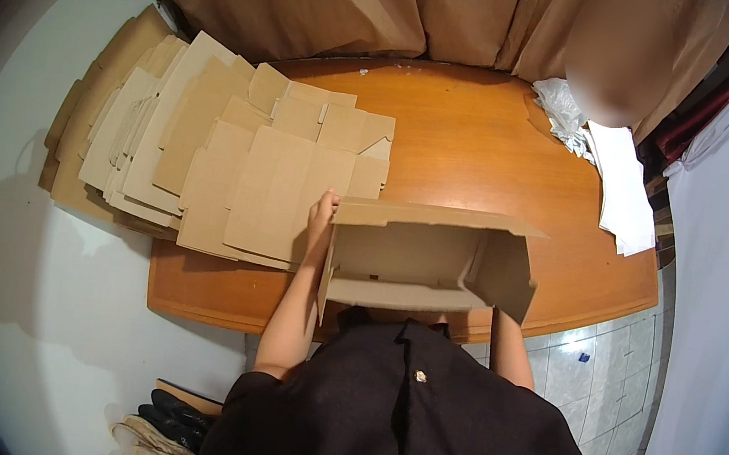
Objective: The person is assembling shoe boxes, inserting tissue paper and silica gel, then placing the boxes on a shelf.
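A partly folded brown cardboard box (407, 256) is held up in front of my body, above the near edge of the table, its open side showing the hollow inside. My left hand (323, 210) grips the box's left side near its upper corner, with the fingers closed on the cardboard. From the lower right, my right forearm (512, 353) reaches up to the box's lower right edge. The box's right flap and wall hide my right hand, so its fingers do not show. The right flap stands angled outward.
Flat cardboard box blanks (268, 187) lie overlapping on the left of the wooden table (468, 140), close to the wall. White sheets (618, 187) and a crumpled clear plastic bag (563, 106) lie at the far right. A blurred area is above them. Footwear (173, 419) sits at the lower left.
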`<state>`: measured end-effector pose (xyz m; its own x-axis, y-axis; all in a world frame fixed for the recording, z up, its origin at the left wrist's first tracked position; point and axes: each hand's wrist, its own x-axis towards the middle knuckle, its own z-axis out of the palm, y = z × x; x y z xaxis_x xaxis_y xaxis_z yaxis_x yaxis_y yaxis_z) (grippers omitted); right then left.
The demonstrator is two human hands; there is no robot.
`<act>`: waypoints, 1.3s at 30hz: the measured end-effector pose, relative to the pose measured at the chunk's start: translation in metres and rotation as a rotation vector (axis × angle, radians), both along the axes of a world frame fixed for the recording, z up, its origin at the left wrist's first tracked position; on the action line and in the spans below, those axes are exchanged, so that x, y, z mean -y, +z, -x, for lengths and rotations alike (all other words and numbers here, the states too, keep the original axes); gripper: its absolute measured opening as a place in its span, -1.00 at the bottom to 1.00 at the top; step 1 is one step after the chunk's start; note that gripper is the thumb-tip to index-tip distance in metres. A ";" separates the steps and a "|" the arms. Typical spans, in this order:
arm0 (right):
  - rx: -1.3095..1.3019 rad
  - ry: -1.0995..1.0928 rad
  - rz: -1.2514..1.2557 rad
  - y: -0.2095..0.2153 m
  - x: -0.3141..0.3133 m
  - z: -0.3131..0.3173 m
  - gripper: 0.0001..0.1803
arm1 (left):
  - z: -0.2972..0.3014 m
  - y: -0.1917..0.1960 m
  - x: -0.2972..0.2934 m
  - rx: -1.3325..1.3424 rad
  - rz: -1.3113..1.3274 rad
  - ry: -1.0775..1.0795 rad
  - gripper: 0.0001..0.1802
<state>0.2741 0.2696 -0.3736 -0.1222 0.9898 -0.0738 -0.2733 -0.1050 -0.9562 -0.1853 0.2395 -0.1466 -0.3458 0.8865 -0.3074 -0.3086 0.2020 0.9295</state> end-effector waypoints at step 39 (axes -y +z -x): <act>0.465 -0.006 0.053 0.275 0.043 0.068 -0.35 | -0.101 0.103 0.015 -1.228 -0.101 -0.513 0.15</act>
